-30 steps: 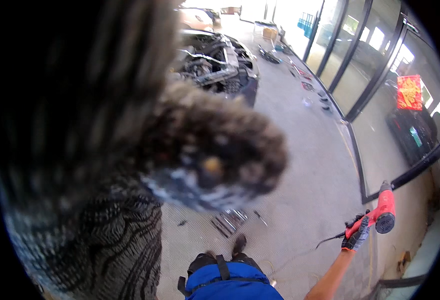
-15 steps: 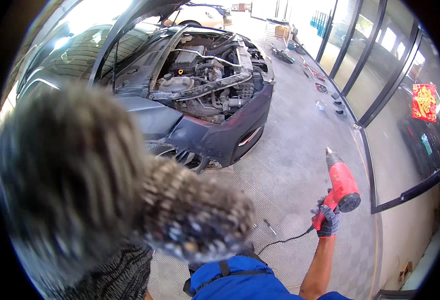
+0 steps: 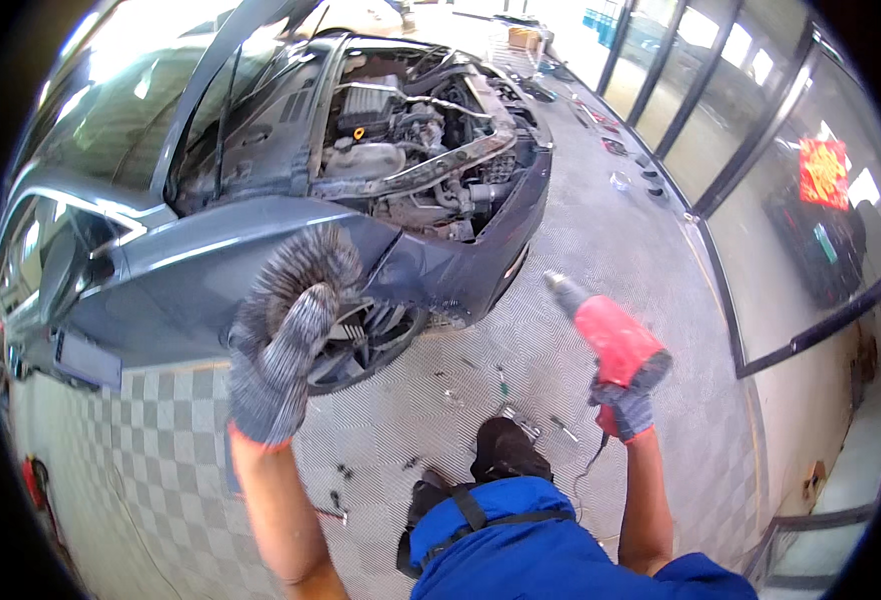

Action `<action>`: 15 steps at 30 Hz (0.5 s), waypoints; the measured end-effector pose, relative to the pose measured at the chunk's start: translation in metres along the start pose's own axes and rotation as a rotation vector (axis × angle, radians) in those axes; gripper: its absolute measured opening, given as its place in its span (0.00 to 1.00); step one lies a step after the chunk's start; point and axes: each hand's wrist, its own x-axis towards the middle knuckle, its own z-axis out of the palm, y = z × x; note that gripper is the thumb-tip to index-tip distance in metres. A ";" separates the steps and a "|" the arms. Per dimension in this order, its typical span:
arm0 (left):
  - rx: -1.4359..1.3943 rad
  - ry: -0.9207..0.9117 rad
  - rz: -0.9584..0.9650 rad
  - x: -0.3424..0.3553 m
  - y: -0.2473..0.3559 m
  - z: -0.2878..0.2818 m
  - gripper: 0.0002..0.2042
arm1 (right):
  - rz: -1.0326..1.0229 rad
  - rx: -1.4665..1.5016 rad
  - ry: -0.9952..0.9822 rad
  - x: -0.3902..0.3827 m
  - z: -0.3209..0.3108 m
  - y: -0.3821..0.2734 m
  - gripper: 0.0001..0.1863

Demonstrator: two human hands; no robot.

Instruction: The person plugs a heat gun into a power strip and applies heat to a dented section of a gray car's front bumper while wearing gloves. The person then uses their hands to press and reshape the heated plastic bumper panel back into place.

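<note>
Dark grey car point(image 3: 196, 250), hood point(image 3: 199, 92) already up; grey-gloved right hand point(image 3: 624, 408), fingers wrapped round red-and-black heat gun point(image 3: 614, 335), metal nozzle point(image 3: 565, 293) touching nothing yet; grey-gloved left hand point(image 3: 283, 350) raised, fingers bunched, pinch unclear

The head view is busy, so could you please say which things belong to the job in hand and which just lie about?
Probably in use:
red heat gun, held in gloved right hand
dark car, seen behind gloved left hand

Apparently lying about:
small dark pieces
slim tool on the floor
brown box
</note>
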 end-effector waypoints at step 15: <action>0.069 0.195 -0.746 0.085 -0.423 -0.195 0.15 | -0.189 -0.465 -0.409 0.184 0.205 -0.007 0.14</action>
